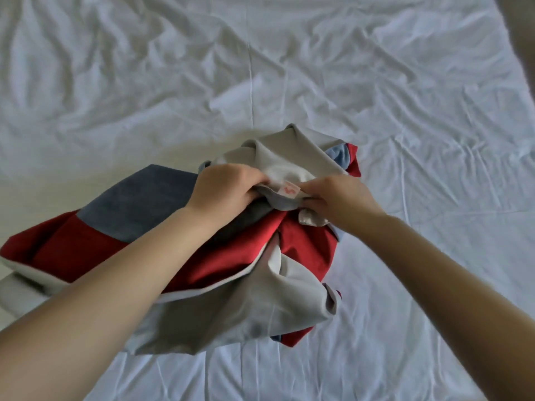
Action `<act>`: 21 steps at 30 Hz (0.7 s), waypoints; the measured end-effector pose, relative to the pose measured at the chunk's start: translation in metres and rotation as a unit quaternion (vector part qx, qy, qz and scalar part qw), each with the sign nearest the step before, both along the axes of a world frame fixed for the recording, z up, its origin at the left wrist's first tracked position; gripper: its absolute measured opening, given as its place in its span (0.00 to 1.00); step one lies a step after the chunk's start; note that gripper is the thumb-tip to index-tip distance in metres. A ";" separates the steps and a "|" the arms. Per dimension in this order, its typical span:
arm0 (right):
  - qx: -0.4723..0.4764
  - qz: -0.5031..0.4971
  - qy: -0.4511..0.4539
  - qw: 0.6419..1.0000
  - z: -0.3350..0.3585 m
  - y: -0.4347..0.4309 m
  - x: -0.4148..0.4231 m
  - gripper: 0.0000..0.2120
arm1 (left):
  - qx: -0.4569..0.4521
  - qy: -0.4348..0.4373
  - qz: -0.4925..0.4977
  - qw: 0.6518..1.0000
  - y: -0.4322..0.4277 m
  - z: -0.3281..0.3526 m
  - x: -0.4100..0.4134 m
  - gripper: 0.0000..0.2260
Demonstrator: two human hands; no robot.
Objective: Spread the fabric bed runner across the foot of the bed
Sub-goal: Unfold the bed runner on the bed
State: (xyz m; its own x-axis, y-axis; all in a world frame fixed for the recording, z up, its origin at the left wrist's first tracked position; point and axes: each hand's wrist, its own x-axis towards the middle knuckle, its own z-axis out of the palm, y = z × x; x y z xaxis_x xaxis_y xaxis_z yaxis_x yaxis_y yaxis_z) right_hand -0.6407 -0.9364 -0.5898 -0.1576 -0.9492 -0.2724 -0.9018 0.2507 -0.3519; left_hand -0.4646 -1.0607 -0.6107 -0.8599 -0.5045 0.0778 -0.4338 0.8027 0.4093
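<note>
The bed runner lies bunched in a heap on the white sheet in the middle of the view. It has red and blue-grey panels on one face and a pale grey backing. My left hand grips a grey edge of it at the top of the heap. Right beside it, my right hand pinches the same edge. A small white label with red marks shows between the two hands. A flat part of the runner trails to the lower left.
The bed is covered by a wrinkled white sheet that fills the view. The right edge of the mattress runs down the far right, with a dark strip of floor or wall beyond it.
</note>
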 end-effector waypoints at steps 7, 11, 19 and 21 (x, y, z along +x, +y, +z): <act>0.105 -0.010 -0.034 0.994 0.009 -0.021 -0.015 0.04 | 0.093 -0.037 -0.053 0.994 -0.039 0.010 0.005 0.10; 0.101 -0.017 -0.037 0.994 0.002 -0.024 -0.017 0.04 | 0.040 -0.028 -0.067 0.997 -0.047 0.007 -0.003 0.12; 0.020 -0.098 -0.112 0.989 -0.010 -0.042 -0.050 0.12 | -0.038 0.011 -0.009 0.999 -0.058 -0.003 -0.039 0.10; -0.038 -0.153 -0.092 0.983 -0.011 -0.046 -0.063 0.08 | -0.048 0.004 0.003 0.999 -0.061 -0.003 -0.054 0.10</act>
State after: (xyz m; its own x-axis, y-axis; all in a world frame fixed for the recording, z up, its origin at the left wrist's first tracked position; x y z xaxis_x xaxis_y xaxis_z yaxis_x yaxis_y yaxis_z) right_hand -0.7041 -0.9821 -0.6009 -0.3935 -0.8837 -0.2535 -0.7072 0.4671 -0.5307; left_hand -0.5187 -1.1212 -0.6135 -0.8562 -0.4995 0.1322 -0.4359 0.8357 0.3342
